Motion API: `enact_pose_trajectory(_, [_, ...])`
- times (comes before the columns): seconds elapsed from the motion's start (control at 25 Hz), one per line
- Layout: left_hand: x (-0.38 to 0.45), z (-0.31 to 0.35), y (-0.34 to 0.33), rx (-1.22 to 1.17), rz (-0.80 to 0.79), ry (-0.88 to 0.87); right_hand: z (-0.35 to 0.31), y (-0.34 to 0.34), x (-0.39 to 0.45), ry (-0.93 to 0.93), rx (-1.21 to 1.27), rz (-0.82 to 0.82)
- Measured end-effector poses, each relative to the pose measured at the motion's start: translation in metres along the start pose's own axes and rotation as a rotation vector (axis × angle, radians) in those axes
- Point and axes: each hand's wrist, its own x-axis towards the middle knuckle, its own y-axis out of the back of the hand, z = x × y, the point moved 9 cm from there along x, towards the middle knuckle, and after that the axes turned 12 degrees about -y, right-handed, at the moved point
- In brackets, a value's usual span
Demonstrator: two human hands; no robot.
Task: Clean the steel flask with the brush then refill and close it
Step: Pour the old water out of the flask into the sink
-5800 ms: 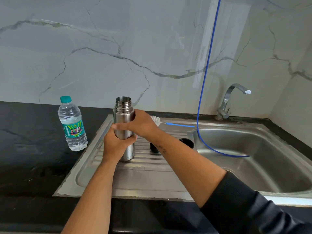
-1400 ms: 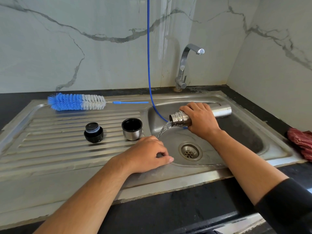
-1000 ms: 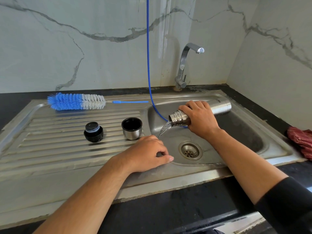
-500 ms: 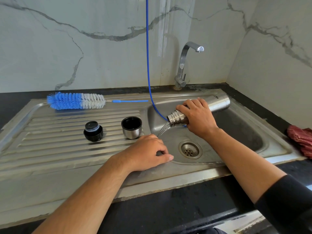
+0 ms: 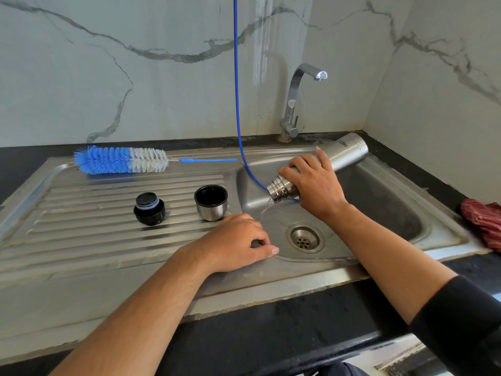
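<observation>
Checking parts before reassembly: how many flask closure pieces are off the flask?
2, both on the drainboard: black stopper left, steel cup lid right, nearer the basin.

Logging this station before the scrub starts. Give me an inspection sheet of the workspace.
Surface: steel sink with ribbed drainboard, set in a black counter.
Job's things: steel flask tilted mouth-down over the basin, water trickling out; brush lying along the drainboard's back edge; black stopper and cup lid standing on the ribs.
Clutter: red cloth at the sink's right edge.
Grippers: right hand grips the flask; left hand rests on the basin rim, fingers curled.
Cables: blue hose hanging into the basin.
Surroundings: tap, marble walls.
</observation>
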Motion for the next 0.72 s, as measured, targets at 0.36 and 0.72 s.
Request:
enact_pose_trajectory(0.36, [0.0, 0.001, 0.0, 0.005, -0.007, 0.003, -0.017, 0.023, -0.003, 0.066, -0.041, 0.145])
enact_pose_trajectory(0.72, [0.0, 0.001, -0.001, 0.006, -0.016, -0.001, -0.018, 0.027, -0.004, 0.099, -0.007, 0.174])
